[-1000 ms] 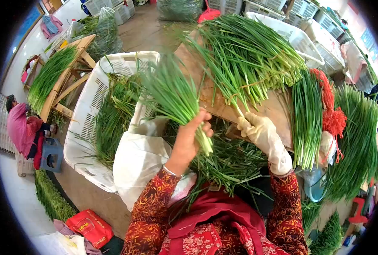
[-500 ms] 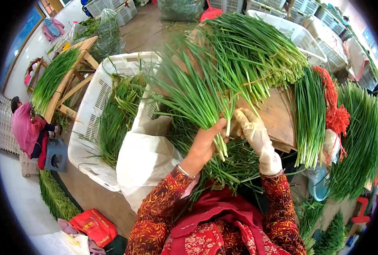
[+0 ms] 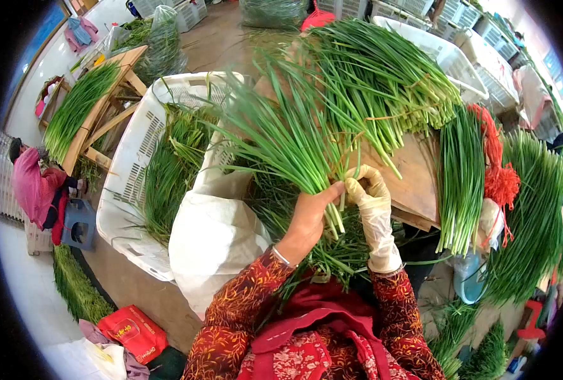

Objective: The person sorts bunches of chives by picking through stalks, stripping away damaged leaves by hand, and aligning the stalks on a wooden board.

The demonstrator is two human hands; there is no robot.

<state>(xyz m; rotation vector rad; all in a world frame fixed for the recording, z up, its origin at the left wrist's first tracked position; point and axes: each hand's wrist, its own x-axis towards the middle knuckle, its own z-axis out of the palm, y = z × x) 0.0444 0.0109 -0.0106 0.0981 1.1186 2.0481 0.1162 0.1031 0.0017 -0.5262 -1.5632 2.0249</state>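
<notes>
My bare left hand [image 3: 311, 215] is closed around the lower stalks of a bunch of garlic chives [image 3: 294, 149], whose leaves fan up and to the left. My right hand [image 3: 371, 206], in a pale thin glove, pinches at the bunch's right edge, close to my left thumb. Thin yellowish leaves rise there, though the exact strand between the fingertips is hard to make out. Just beyond, a large pile of garlic chives [image 3: 382, 76] lies on a wooden board [image 3: 405, 174]. Loose green leaves [image 3: 341, 256] cover my lap area below the hands.
On the left stands a white plastic crate [image 3: 126, 190] holding greens, with a white sack [image 3: 215, 237] beside it. Right of the board are a neat chive bundle [image 3: 460, 183], red ties [image 3: 501, 183] and more chives [image 3: 528, 221]. A person in pink [image 3: 31, 183] sits far left.
My right hand has shifted slightly left and up, its fingers now pinching at the bunch's edge. The left hand keeps hold of the bunch. The view has shifted slightly.
</notes>
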